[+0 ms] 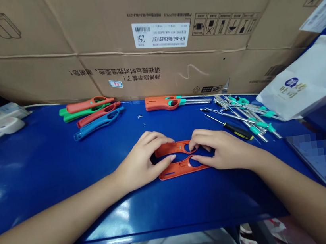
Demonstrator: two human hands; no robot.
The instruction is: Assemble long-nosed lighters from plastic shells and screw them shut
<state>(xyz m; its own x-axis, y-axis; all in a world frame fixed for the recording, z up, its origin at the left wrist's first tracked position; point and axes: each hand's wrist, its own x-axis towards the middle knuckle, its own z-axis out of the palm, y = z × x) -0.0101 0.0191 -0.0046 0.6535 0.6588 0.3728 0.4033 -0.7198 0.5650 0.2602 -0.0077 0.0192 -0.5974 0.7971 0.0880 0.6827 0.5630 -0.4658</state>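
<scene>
Two orange lighter casing halves [173,170] lie side by side on the blue table, hollow inner sides up. My left hand [139,161] curves around their left ends, its fingers on the far half [171,149] and its thumb at the near one. At the other end, my right hand [225,150] spans both halves by their oval openings, fingertips on the far piece and thumb on the near piece. A narrow gap separates the halves. Beyond my hands lie orange lighters [160,103] with metal tubes and teal parts.
Red, green and blue casings [98,122] are piled at the back left. Several metal tubes with teal parts [248,112] lie at right beside a screwdriver [237,130]. A large cardboard box [94,35] walls the back; a white paper bag [307,79] stands right.
</scene>
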